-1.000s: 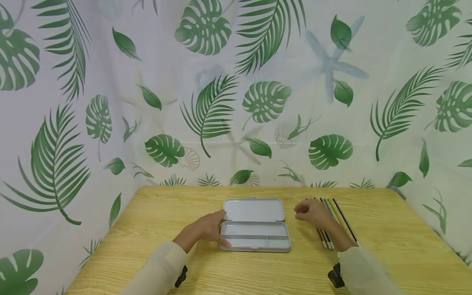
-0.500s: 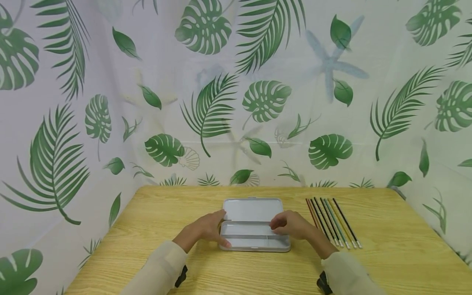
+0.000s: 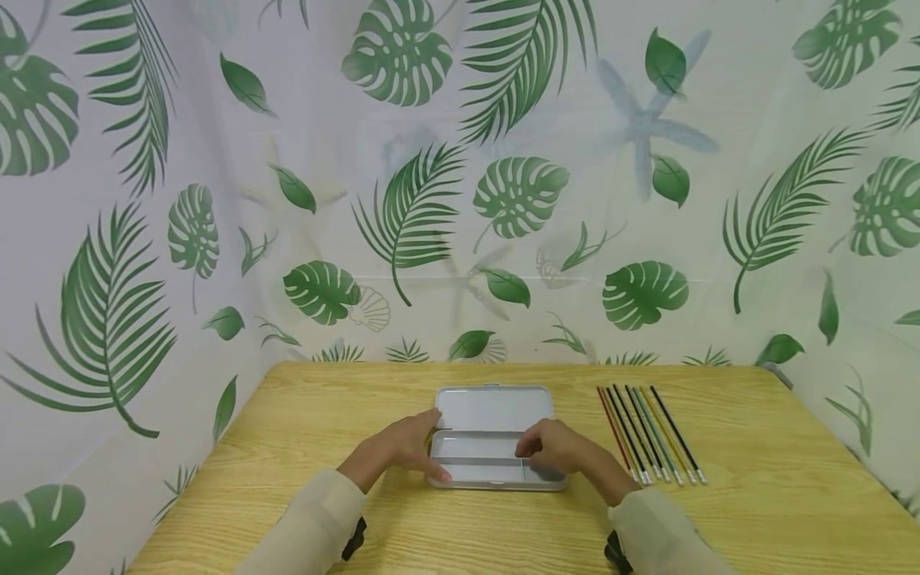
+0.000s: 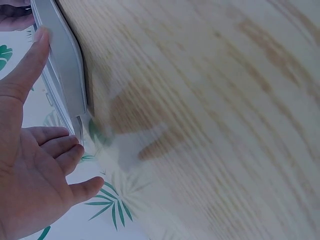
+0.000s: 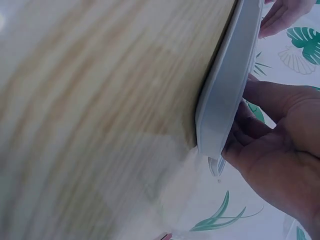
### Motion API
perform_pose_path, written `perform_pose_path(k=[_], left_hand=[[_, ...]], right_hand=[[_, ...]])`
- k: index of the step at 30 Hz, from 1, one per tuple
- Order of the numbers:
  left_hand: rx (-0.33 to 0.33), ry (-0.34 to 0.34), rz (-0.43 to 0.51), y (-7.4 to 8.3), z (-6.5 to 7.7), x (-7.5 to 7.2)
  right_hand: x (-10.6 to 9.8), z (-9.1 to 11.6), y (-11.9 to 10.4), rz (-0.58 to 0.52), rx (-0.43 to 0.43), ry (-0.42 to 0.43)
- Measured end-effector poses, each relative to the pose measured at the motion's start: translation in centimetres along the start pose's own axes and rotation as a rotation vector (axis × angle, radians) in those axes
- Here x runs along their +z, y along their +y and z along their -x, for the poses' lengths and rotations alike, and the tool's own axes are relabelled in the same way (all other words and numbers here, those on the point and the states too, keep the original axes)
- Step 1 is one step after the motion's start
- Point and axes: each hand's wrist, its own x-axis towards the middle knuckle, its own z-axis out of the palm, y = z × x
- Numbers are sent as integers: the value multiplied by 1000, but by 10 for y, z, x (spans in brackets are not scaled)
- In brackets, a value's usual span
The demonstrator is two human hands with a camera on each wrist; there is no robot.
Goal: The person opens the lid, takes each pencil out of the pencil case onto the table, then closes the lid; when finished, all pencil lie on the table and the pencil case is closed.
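An open pale grey pencil case [image 3: 496, 407] lies on the table, its lid folded back and its base split by dividers. At its left end my left hand [image 3: 411, 446] rests with fingers spread, thumb on the front rim. In the left wrist view that thumb [image 4: 35, 62] lies along the case's side, and the other fingers are loosely bent near the hinge. My right hand [image 3: 553, 447] is over the right end of the base, fingers bent down into it. The right wrist view shows its fingertips behind the case wall [image 5: 225, 95], so anything between them is hidden.
Several pencils [image 3: 650, 435] with white ends lie side by side to the right of the case, black, red, teal and yellow among them. The wood-grain table [image 3: 331, 511] runs back to a leaf-printed curtain [image 3: 546, 311].
My right hand has come left from over the pencils to the case, then slightly farther left and down into its right end. The left hand has stayed in place.
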Motion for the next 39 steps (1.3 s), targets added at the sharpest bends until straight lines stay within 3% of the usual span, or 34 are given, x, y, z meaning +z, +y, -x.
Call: perform_pose_path(k=[11, 18, 27, 36, 39], left_hand=[[-5, -4, -4, 1, -1, 1], [-1, -7, -10, 3, -1, 0], [14, 0, -9, 3, -2, -1], [0, -3, -2, 1, -2, 1], [-1, -5, 2, 1, -2, 2]], right_hand=[[0, -4, 0, 14, 18, -37], [-2, -4, 3, -30, 4, -8], [-16, 1, 12, -98, -71, 100], [-32, 16, 21, -269, -30, 217], [-37, 21, 26, -276, -9, 265]])
